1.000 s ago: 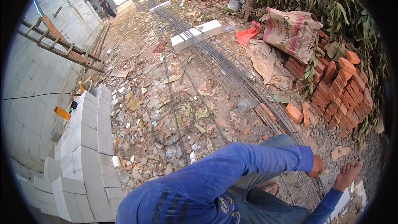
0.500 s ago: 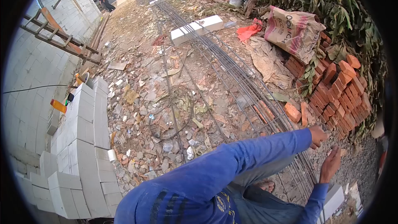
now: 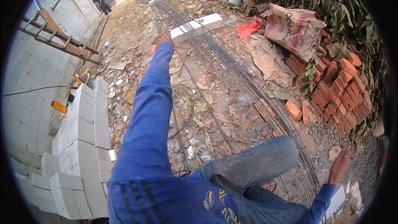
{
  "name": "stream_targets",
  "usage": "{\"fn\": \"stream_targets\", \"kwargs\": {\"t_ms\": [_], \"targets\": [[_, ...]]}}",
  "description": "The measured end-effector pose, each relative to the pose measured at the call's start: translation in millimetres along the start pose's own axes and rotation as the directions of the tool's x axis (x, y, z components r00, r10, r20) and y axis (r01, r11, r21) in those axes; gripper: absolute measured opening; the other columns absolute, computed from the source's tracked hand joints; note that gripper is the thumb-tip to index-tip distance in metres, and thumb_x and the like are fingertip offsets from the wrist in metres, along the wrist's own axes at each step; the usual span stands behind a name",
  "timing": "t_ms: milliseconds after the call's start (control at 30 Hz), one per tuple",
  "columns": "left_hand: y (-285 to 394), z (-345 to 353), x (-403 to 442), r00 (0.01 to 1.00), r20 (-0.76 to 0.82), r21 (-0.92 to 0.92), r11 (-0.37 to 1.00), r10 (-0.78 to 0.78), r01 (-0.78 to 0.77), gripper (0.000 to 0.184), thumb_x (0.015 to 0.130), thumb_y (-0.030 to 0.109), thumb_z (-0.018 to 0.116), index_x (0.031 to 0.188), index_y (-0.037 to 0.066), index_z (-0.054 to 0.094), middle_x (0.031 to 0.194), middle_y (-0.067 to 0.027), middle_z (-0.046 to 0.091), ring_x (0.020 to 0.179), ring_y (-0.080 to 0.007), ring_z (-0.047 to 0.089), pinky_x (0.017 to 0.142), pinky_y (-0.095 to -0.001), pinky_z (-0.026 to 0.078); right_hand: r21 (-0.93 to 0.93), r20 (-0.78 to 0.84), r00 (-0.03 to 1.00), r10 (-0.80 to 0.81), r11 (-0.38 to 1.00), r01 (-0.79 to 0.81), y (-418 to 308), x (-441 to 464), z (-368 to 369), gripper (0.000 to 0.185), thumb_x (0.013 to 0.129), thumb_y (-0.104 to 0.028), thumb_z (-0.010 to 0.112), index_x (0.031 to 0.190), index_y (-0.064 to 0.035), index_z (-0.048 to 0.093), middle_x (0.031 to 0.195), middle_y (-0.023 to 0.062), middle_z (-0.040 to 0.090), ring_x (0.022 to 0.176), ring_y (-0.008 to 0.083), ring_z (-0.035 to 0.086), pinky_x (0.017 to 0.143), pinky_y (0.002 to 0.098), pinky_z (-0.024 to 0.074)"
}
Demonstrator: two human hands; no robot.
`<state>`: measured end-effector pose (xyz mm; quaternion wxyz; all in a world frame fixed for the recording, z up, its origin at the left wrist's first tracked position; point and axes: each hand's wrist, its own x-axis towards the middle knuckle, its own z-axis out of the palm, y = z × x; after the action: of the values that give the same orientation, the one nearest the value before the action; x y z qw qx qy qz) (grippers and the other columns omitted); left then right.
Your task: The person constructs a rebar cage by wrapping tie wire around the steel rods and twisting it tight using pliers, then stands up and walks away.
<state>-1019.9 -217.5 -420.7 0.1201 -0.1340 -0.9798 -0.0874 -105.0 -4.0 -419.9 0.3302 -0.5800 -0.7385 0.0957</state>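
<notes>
Grey wall (image 3: 29, 66) stands left of the rebar (image 3: 232, 66), its outer edge lost in the dark rim of the view. Running lengthwise over the ground, the rebar is partly covered by a denim knee (image 3: 265, 153), and its far end is too small to make out. Leaves (image 3: 331, 20), cut off by the rim, and bricks (image 3: 338, 95) are right of the rebar, with a sack (image 3: 292, 31) whose print is only partly legible. Beneath the rebar, a white block (image 3: 211, 21) shows only between and beside the bars. The left hand (image 3: 165, 39) reaches out left of the rebar, near that block and at a small red bundle (image 3: 157, 39); its fingers are hidden, so their grip cannot be told. Right of the rebar, the right hand (image 3: 340, 165) is above gravel, fingers fairly straight beside a tan scrap (image 3: 334, 152); whether they pinch anything is unclear.
</notes>
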Motion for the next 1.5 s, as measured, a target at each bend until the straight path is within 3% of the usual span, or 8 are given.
{"fn": "stream_targets", "kwargs": {"t_ms": [333, 500, 600, 733, 1067, 1367, 1400, 1500], "targets": [[12, -62, -83, 0.856, 0.249, 0.637, 0.590, 0.452, -0.497, 0.039, 0.101, 0.027, 0.043, 0.134, 0.020, 0.062, 0.164, 0.0004, 0.021, 0.151, -0.0291, 0.016, 0.115, -0.0583, 0.025, 0.101, 0.023, 0.998, -0.056, 0.993, 0.053, 3, -6, 6, 0.037, 0.108, -0.026, 0.041, 0.116, 0.0046, 0.062, 0.111, 0.0170, 0.066, 0.103, 0.0268, 0.063, 0.093, 0.0368, 0.0464], [-7, -82, -58, 0.938, 0.206, 0.739, 0.583, 0.281, -0.337, 0.045, 0.102, 0.029, 0.042, 0.146, 0.024, 0.050, 0.164, 0.0007, 0.024, 0.152, -0.0259, 0.018, 0.116, -0.0568, 0.024, 0.028, 0.033, 0.999, -0.036, 0.999, 0.035, -19, -10, 2, 0.037, 0.108, -0.026, 0.041, 0.116, 0.0036, 0.062, 0.109, 0.0177, 0.067, 0.103, 0.0257, 0.063, 0.093, 0.0365, 0.0458], [-32, -77, -9, 0.958, 0.236, 0.739, 0.670, -0.166, -0.066, 0.049, 0.103, 0.035, 0.042, 0.150, 0.022, 0.043, 0.163, -0.0005, 0.026, 0.151, -0.0265, 0.020, 0.116, -0.0579, 0.021, 0.072, 0.032, 0.999, -0.013, 0.997, 0.011, -29, -13, 0, 0.039, 0.108, -0.027, 0.042, 0.115, 0.0040, 0.062, 0.108, 0.0173, 0.067, 0.100, 0.0260, 0.062, 0.092, 0.0367, 0.0460], [-5, -76, 5, 0.965, 0.227, 0.695, 0.716, -0.130, -0.067, 0.063, 0.102, 0.051, 0.030, 0.155, 0.019, 0.031, 0.165, 0.0008, 0.015, 0.153, -0.0231, 0.011, 0.119, -0.0595, 0.008, 0.107, 0.023, 0.999, -0.026, 0.994, 0.023, -21, -12, 3, 0.039, 0.107, -0.029, 0.042, 0.112, 0.0043, 0.063, 0.104, 0.0174, 0.067, 0.095, 0.0269, 0.062, 0.089, 0.0371, 0.0461], [160, -98, -60, 0.806, -0.105, 0.498, 0.733, 0.583, -0.465, 0.059, 0.098, 0.013, 0.036, 0.156, 0.008, 0.024, 0.166, -0.0022, 0.012, 0.151, -0.0235, 0.019, 0.119, -0.0584, 0.019, 0.057, 0.038, 0.998, -0.046, 0.997, 0.044, -24, -11, 5, 0.036, 0.107, -0.026, 0.043, 0.108, 0.0030, 0.064, 0.097, 0.0161, 0.065, 0.091, 0.0226, 0.059, 0.087, 0.0351, 0.0455], [119, -78, -74, 0.981, 0.191, 0.245, 0.965, 0.042, -0.089, 0.050, 0.096, 0.027, 0.049, 0.143, 0.009, 0.052, 0.156, -0.0129, 0.039, 0.141, -0.0343, 0.041, 0.110, -0.0544, 0.036, 0.154, 0.019, 1.000, 0.015, 0.988, -0.018, -16, -11, 4, 0.037, 0.108, -0.028, 0.042, 0.110, 0.0023, 0.064, 0.099, 0.0163, 0.066, 0.094, 0.0246, 0.061, 0.088, 0.0363, 0.0460], [129, -40, -41, 0.820, 0.521, 0.230, 0.886, 0.236, -0.402, 0.058, 0.093, 0.033, 0.054, 0.147, 0.012, 0.047, 0.158, -0.0124, 0.035, 0.144, -0.0308, 0.037, 0.116, -0.0511, 0.030, 0.152, 0.020, 0.999, 0.034, 0.988, -0.037, -16, -9, 5, 0.038, 0.108, -0.028, 0.042, 0.111, 0.0023, 0.064, 0.100, 0.0166, 0.067, 0.094, 0.0254, 0.061, 0.088, 0.0367, 0.0463], [189, -56, -159, 0.521, 0.473, -0.122, 0.638, 0.710, -0.760, 0.063, 0.092, 0.056, 0.053, 0.133, 0.009, 0.061, 0.137, -0.0168, 0.058, 0.128, -0.0351, 0.053, 0.110, -0.0442, 0.039, 0.083, -0.091, 0.996, -0.002, 0.997, 0.010, -33, -11, 8, 0.039, 0.108, -0.029, 0.041, 0.113, 0.0022, 0.064, 0.102, 0.0179, 0.068, 0.094, 0.0283, 0.063, 0.087, 0.0381, 0.0474]]}}
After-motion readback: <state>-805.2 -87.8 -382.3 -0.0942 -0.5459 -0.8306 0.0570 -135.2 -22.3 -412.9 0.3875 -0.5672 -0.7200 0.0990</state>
